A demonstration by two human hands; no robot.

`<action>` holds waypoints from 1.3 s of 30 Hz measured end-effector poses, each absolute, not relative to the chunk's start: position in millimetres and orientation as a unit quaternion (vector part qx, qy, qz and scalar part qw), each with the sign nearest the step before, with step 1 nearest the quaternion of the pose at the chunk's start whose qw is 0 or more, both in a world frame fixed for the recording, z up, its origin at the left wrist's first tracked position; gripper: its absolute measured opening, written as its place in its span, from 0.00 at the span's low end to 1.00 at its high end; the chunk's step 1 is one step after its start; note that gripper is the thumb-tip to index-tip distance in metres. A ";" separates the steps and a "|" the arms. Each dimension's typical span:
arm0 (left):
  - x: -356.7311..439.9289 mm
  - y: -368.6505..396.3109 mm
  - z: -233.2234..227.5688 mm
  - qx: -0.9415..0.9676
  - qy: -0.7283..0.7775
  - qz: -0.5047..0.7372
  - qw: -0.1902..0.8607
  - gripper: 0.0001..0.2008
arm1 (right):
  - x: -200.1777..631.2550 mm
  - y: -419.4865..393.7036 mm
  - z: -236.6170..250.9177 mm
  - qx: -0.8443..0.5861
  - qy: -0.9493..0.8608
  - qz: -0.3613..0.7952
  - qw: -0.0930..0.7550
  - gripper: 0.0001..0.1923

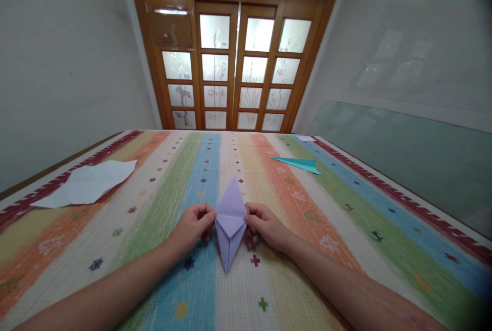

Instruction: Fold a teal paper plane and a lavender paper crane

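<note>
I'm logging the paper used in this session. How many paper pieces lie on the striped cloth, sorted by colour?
Lilac folded paper, diamond-shaped, pinched between the left hand and the right hand: 1
White creased paper sheet, lying flat at the left: 1
Teal folded paper, dart-shaped, at the right: 1
Total: 3, all on the striped cloth.

It looks like a room in a home. Wooden doors (pixel 236 64) with frosted, plant-patterned glass panes stand between plain pale walls (pixel 61 64). A colourful striped cloth (pixel 307 249) covers the table.
</note>
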State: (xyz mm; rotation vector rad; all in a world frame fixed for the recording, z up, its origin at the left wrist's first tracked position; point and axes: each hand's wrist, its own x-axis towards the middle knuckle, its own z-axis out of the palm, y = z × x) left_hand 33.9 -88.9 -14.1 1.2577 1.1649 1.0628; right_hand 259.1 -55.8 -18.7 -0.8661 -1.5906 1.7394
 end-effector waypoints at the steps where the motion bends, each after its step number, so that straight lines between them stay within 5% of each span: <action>1: 33.9 -88.7 -15.3 0.530 0.491 0.445 0.529 0.18 | 259.3 -55.3 -19.6 -0.325 -0.600 0.662 0.311 0.13; 15: 32.9 -86.0 -16.1 0.518 0.492 0.470 0.518 0.18 | 257.5 -53.9 -22.4 -0.297 -0.562 0.682 0.363 0.16; 23: 34.1 -86.4 -14.9 0.491 0.502 0.472 0.533 0.19 | 259.7 -50.4 -22.0 -0.248 -0.556 0.688 0.395 0.30; 39: 42.9 -94.7 -18.4 0.536 0.400 0.494 0.556 0.17 | 252.9 -55.6 -16.9 -0.356 -0.570 0.624 0.398 0.19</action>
